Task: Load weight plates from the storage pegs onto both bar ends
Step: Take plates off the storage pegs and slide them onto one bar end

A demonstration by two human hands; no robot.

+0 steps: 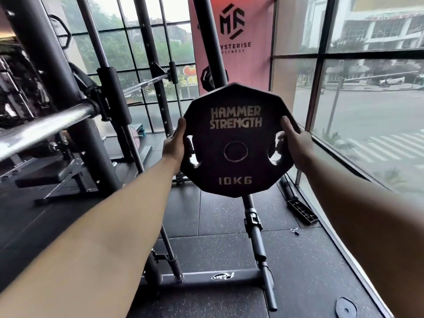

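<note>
A black many-sided 10 kg weight plate (236, 177), lettered "Hammer Strength", is held upright in front of me at chest height. My left hand (175, 145) grips its left handle slot and my right hand (296, 145) grips its right one. The chrome bar end (43, 128) sticks out toward me at the left, bare, on the black rack. Behind the plate the rack's upright (212, 42) carries another black plate (206, 78) on a storage peg, mostly hidden. Empty storage pegs (258, 239) slant down below the held plate.
The rack's base (206, 277) crosses the rubber floor right ahead. A small flat plate (346, 307) lies on the floor at the bottom right, a black tray (302, 211) by the window wall. A bench (57, 173) stands inside the rack at the left. Glass walls close off the right.
</note>
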